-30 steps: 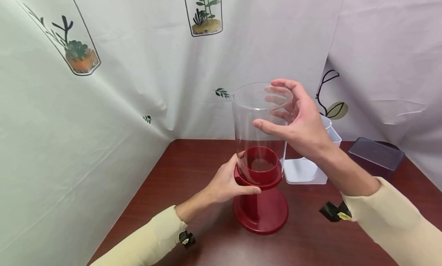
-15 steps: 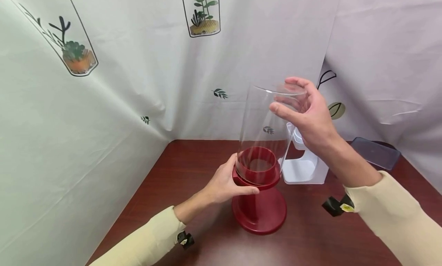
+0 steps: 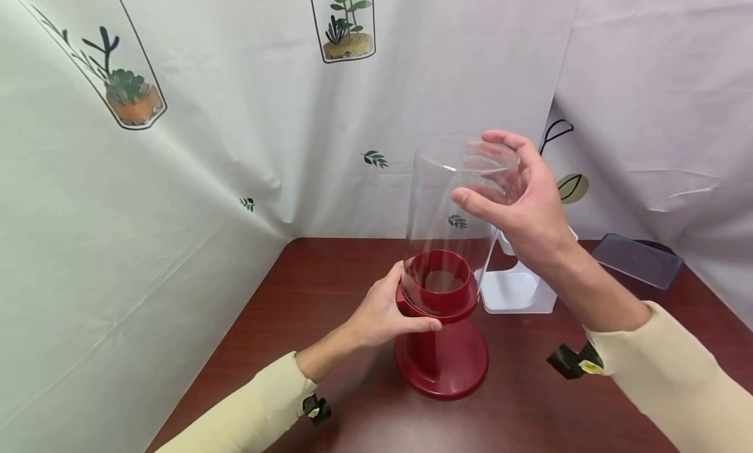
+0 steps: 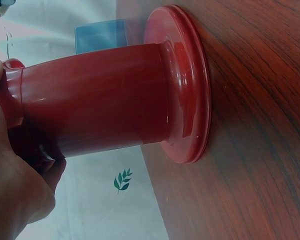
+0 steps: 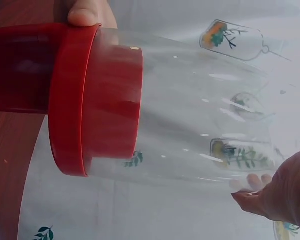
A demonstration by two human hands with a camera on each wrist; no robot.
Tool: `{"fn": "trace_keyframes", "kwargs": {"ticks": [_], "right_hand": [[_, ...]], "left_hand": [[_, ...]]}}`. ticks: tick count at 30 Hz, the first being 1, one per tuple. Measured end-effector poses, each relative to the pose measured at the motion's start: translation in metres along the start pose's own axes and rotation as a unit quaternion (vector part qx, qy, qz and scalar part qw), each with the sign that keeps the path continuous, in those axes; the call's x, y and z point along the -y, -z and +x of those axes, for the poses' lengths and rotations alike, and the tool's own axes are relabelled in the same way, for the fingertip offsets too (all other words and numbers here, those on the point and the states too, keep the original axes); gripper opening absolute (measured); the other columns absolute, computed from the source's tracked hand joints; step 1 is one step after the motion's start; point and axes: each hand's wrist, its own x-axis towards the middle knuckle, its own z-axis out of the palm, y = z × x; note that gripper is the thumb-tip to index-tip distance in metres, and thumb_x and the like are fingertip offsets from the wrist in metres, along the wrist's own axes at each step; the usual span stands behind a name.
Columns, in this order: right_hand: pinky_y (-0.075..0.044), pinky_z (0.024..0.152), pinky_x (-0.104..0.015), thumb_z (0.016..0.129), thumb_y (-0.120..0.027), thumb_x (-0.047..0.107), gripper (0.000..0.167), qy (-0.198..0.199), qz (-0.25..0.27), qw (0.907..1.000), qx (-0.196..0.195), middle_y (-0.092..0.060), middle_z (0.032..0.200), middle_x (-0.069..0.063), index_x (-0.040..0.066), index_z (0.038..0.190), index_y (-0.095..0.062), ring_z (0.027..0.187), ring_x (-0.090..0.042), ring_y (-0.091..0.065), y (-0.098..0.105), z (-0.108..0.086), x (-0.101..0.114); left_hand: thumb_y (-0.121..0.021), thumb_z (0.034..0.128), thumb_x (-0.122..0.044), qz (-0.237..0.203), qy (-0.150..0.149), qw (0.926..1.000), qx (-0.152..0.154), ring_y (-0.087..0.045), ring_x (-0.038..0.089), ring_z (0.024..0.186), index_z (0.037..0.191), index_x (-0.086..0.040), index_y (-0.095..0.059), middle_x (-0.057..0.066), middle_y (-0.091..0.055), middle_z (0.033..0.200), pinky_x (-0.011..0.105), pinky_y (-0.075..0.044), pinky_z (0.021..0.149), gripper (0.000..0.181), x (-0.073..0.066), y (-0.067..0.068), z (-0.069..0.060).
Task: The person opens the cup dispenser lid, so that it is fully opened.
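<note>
A tall clear cylinder stands with its lower end around the raised red ring of a red stand, leaning a little to the right. Its upper rim is held by my right hand, thumb in front and fingers behind the wall. My left hand grips the stand just below the cylinder, at the collar. In the left wrist view the stand's column and round foot rest on the table. Most of the left hand's fingers are hidden behind the collar in the head view.
A white stand with a flat base is behind the right hand, partly covered by it. Farther right lies a dark lidded box. A printed cloth hangs behind and beside the brown table.
The cylinder's top tilted to the right with my right hand, then came back slightly to the left. My left hand and the red stand have stayed in place.
</note>
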Motion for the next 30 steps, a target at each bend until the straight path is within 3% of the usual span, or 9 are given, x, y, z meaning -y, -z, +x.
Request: {"fn": "trace_keyframes", "kwargs": {"ticks": [10, 15, 23, 30], "right_hand": [[-0.053, 0.106, -0.032, 0.082, -0.075, -0.018, 0.073, 0.055, 0.012, 0.9984, 0.006, -0.057, 0.147, -0.015, 0.005, 0.146, -0.048, 0.132, -0.035, -0.057, -0.006, -0.004, 0.004], [-0.054, 0.104, -0.032, 0.081, -0.073, -0.021, 0.075, 0.067, 0.021, 0.9975, 0.007, -0.056, 0.148, -0.016, 0.006, 0.146, -0.048, 0.134, -0.036, -0.054, -0.007, -0.007, 0.008], [-0.054, 0.105, -0.033, 0.08, -0.071, -0.024, 0.075, 0.079, 0.039, 0.9959, 0.018, -0.054, 0.148, -0.021, 0.005, 0.145, -0.048, 0.135, -0.039, -0.052, -0.008, -0.01, 0.012], [-0.054, 0.106, -0.034, 0.079, -0.07, -0.026, 0.076, 0.084, 0.049, 0.9952, 0.011, -0.052, 0.148, -0.025, 0.004, 0.145, -0.048, 0.135, -0.04, -0.053, -0.003, -0.013, 0.01]], "left_hand": [[-0.093, 0.0788, -0.04, -0.006, -0.009, 0.9999, 0.003, -0.066, 0.008, 0.113, 0.155, -0.032, -0.039, -0.012, -0.067, 0.13, 0.031, -0.06, 0.09, 0.094, -0.001, 0.001, 0.0], [-0.093, 0.0792, -0.037, -0.02, -0.015, 0.9996, 0.009, -0.064, 0.008, 0.12, 0.157, -0.032, -0.037, -0.012, -0.063, 0.139, 0.031, -0.06, 0.093, 0.096, -0.001, 0.001, 0.0], [-0.095, 0.0778, -0.035, -0.015, -0.016, 0.9998, 0.005, -0.066, 0.008, 0.115, 0.151, -0.03, -0.043, -0.005, -0.066, 0.136, 0.032, -0.06, 0.093, 0.09, 0.0, 0.005, 0.002], [-0.096, 0.0766, -0.039, 0.0, -0.014, 0.9999, 0.0, -0.065, 0.007, 0.114, 0.15, -0.029, -0.045, -0.011, -0.066, 0.132, 0.033, -0.059, 0.094, 0.09, 0.0, 0.007, 0.004]]}}
